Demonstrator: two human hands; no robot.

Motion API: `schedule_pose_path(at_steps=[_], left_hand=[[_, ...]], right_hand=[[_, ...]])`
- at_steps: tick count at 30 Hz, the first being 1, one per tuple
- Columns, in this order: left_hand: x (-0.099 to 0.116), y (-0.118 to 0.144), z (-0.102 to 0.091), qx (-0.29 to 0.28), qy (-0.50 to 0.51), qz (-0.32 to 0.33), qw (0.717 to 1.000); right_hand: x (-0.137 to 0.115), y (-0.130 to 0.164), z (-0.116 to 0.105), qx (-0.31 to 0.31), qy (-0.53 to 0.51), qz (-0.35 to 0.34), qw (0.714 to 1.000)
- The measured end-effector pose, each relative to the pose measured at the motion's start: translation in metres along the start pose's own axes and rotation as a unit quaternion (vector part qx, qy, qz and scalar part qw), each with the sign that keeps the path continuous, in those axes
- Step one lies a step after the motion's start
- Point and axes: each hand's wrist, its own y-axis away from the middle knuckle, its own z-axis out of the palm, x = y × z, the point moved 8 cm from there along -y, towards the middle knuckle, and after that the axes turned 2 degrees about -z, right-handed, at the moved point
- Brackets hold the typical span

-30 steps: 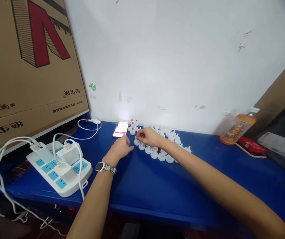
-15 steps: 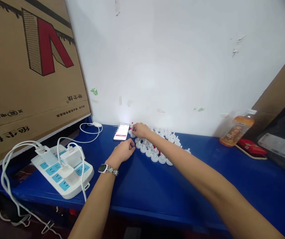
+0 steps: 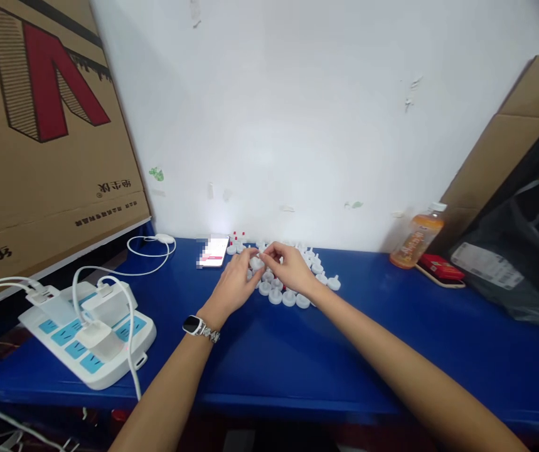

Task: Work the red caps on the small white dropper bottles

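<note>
Both hands have come together since half a second ago — the left hand (image 3: 234,284) has lifted off the desk (image 3: 297,358) to meet the right hand (image 3: 290,267), fingertips pinched on one small white cap (image 3: 256,263). It sits above the cluster of white caps (image 3: 292,294) near the desk's back edge. A phone (image 3: 213,251) lies just left — a power strip (image 3: 85,329) nearer the left edge, a bottle (image 3: 415,238) at the right.
</note>
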Motion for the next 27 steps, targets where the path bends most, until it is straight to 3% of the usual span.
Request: schedule_pose_path(at_steps=[3,7,11,13,16,17,19,20,21,23,25,27], left_hand=[[0.025,0.002,0.010,-0.036,0.015,0.039,0.998],[0.050,0.004,0.011,-0.028,-0.021,0.108,0.994],[0.057,0.004,0.010,-0.003,-0.084,0.137,0.987],[0.055,0.003,0.012,-0.002,-0.062,0.127,0.990],[0.042,-0.003,0.015,-0.024,0.126,0.037,0.991],[0.035,-0.005,0.016,-0.032,0.222,-0.006,0.974],[0.021,-0.007,0.017,-0.032,0.403,-0.080,0.911],[0.015,-0.008,0.016,-0.027,0.459,-0.102,0.882],[0.009,-0.009,0.013,-0.013,0.478,-0.115,0.871],[0.000,-0.010,0.007,0.002,0.417,-0.115,0.901],[-0.002,-0.008,0.006,-0.006,0.299,-0.094,0.949],[-0.001,-0.006,0.010,-0.023,0.185,-0.073,0.980]], right_hand=[[-0.003,0.020,-0.012,0.003,0.023,-0.012,1.000],[-0.005,0.030,-0.016,-0.013,0.044,-0.045,0.998],[0.008,0.025,-0.012,0.000,-0.010,0.016,1.000],[0.017,0.023,-0.010,0.004,-0.039,0.062,0.997],[0.027,0.019,-0.017,0.015,-0.055,0.090,0.994],[0.030,0.018,-0.025,0.029,-0.054,0.092,0.994],[0.036,0.017,-0.044,0.067,-0.042,0.094,0.992],[0.039,0.017,-0.053,0.083,-0.030,0.092,0.992],[0.041,0.016,-0.059,0.087,-0.011,0.085,0.992],[0.042,0.014,-0.058,0.061,0.055,0.061,0.995],[0.044,0.013,-0.046,0.013,0.129,0.041,0.991],[0.047,0.013,-0.035,-0.015,0.173,0.037,0.984]])
